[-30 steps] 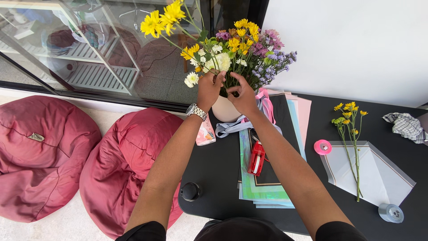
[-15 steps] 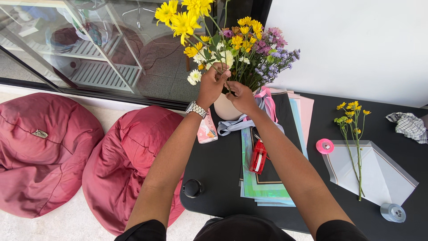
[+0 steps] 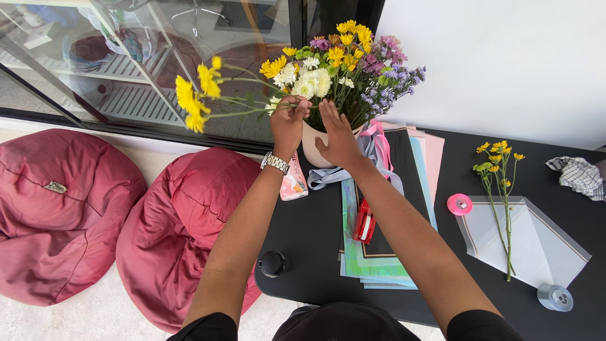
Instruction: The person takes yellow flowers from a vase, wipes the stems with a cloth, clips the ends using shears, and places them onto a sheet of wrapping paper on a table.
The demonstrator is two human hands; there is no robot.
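Your left hand (image 3: 289, 121) is closed around a stem of yellow daisies (image 3: 197, 95), which leans out sideways to the left of the bouquet (image 3: 341, 69). Your right hand (image 3: 338, 136) lies open, fingers spread, against the pale vase (image 3: 314, 146) and the stems above it. Keep that flat hand steadying the bunch, and grip the stem low so its heads do not snag the neighbours.

The black table (image 3: 303, 221) carries stacked wrapping sheets (image 3: 379, 246), a loose flower sprig (image 3: 502, 189) on a translucent sheet (image 3: 536, 243), a red tape dispenser (image 3: 364, 222) and a pink tape roll (image 3: 459, 204). Two red beanbags (image 3: 69, 208) sit on the floor beside a glass wall (image 3: 126, 63).
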